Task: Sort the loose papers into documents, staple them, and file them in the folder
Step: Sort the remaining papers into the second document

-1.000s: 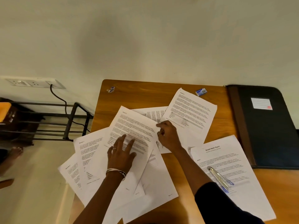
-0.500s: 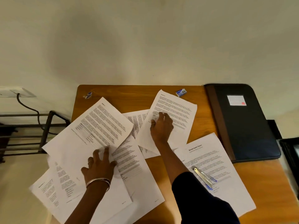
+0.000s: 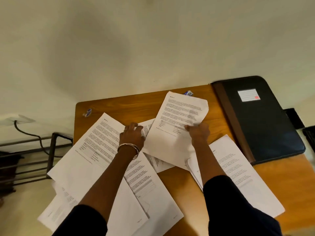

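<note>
Head camera shows the right hand [image 3: 198,133] pinching the near right edge of a printed sheet [image 3: 180,120], which now bows up off the wooden table [image 3: 119,106]; half a second ago the same hand lay flat on that page as it rested on the pile, so the page has gone from pressed to lifted. The thumb lies on the printed face and the other fingers are curled out of sight beneath the paper, with most of the sheet fanning away from them toward the far edge of the table. The left hand [image 3: 132,135] has come forward from the near pages to the middle of the spread, its fingers slightly parted and resting on the half-covered sheet [image 3: 147,128] just left of the lifted one (whether it presses or only touches, I cannot tell). This reads as sorting under way: one page picked out, the rest still loose. The other papers overlap across the near and left parts of the table, some overhanging its left edge, and a titled document [image 3: 238,169] lies under the right forearm. The black folder [image 3: 262,126] lies closed at the right end, well apart from both hands. No stapler is visible now.
</note>
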The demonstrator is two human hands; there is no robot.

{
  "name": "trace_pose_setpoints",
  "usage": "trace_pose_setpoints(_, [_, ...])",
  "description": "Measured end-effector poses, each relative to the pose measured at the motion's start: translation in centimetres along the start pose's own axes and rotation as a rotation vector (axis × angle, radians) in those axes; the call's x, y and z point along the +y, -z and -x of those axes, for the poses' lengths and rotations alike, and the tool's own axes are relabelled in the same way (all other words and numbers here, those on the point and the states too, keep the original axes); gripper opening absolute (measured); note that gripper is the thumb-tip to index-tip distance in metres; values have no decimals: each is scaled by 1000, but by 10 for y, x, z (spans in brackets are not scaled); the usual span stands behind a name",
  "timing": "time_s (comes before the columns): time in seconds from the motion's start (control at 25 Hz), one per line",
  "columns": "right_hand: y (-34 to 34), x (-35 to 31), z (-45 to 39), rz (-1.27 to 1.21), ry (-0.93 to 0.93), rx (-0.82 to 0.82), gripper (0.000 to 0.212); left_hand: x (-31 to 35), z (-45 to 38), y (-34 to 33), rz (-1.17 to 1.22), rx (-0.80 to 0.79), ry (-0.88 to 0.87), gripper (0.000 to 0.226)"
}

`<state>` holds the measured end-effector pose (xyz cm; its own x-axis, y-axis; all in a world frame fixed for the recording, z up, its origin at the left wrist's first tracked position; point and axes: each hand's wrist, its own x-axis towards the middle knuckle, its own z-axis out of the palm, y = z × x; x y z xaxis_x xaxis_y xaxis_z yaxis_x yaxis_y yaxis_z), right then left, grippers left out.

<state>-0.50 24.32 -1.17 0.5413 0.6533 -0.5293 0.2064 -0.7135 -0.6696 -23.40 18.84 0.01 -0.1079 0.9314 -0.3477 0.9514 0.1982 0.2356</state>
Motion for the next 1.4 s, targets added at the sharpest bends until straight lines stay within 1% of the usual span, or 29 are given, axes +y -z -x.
trace_pose_setpoints(0.04, [10, -4, 3, -181, -14, -35, 40, 2, -7, 1, -6, -9, -8, 50])
trace_pose_setpoints(0.08, [22, -10, 6, -349, -20, -66, 35, 3, -14, 1, -17, -21, -20, 53])
trace_pose_setpoints(0.16, [47, -15, 5, -607, 42, -91, 36, 7, -28, 1, -53, -76, -43, 64])
trace_pose_setpoints(0.2, [58, -13, 3, -678, 90, -74, 39, 9, -33, -1, -77, -112, -51, 73])
trace_pose_setpoints(0.24, [67, -11, 3, -709, 116, -37, 41, 10, -37, -4, -94, -137, -54, 83])
trace_pose_setpoints(0.32, [77, -2, 1, -705, 105, 69, 41, 15, -40, -12, -150, -163, -78, 99])
trace_pose_setpoints(0.4, [80, 8, -1, -699, 59, 134, 40, 19, -42, -19, -206, -116, -100, 106])
trace_pose_setpoints(0.48, [82, 16, -4, -709, -3, 209, 38, 25, -45, -19, -231, -58, -94, 106])
trace_pose_setpoints(0.52, [83, 19, -6, -724, -19, 251, 37, 27, -47, -17, -234, -45, -94, 102])
trace_pose_setpoints(0.56, [83, 22, -6, -734, -25, 280, 35, 28, -50, -13, -226, -43, -95, 93])
trace_pose_setpoints(0.64, [85, 25, -7, -717, -8, 320, 32, 32, -56, -5, -161, 20, -108, 57])
trace_pose_setpoints(0.68, [85, 26, -7, -705, 3, 338, 32, 31, -60, -1, -73, 56, -100, 42])
trace_pose_setpoints(0.72, [86, 28, -7, -699, 12, 355, 32, 33, -60, 9, 78, 78, -85, 34])
trace_pose_setpoints(0.8, [90, 29, -8, -695, 37, 378, 32, 35, -62, 33, 431, 108, -37, 30])
trace_pose_setpoints(0.88, [92, 28, -8, -693, 57, 380, 32, 36, -66, 64, 641, 190, 9, 25])
trace_pose_setpoints(0.96, [91, 28, -5, -691, 66, 358, 33, 32, -71, 91, 842, 326, 146, 23])
trace_pose_setpoints(1.0, [89, 28, -3, -686, 62, 347, 33, 27, -72, 102, 988, 371, 221, 25])
trace_pose_setpoints(1.08, [85, 27, 4, -670, 59, 324, 33, 16, -65, 116, 1225, 398, 297, 25])
trace_pose_setpoints(1.16, [79, 26, 14, -672, 87, 282, 34, 7, -46, 118, 1277, 392, 340, 18])
trace_pose_setpoints(1.24, [73, 25, 22, -663, 114, 244, 33, -6, -25, 115, 1206, 422, 420, 19])
trace_pose_setpoints(1.28, [71, 24, 26, -652, 127, 223, 32, -14, -16, 112, 1169, 468, 455, 22])
trace_pose_setpoints(1.32, [69, 22, 31, -626, 136, 189, 30, -23, -6, 110, 1143, 570, 466, 23])
trace_pose_setpoints(1.4, [64, 18, 41, -548, 148, 89, 22, -37, 15, 115, 1071, 836, 468, 25])
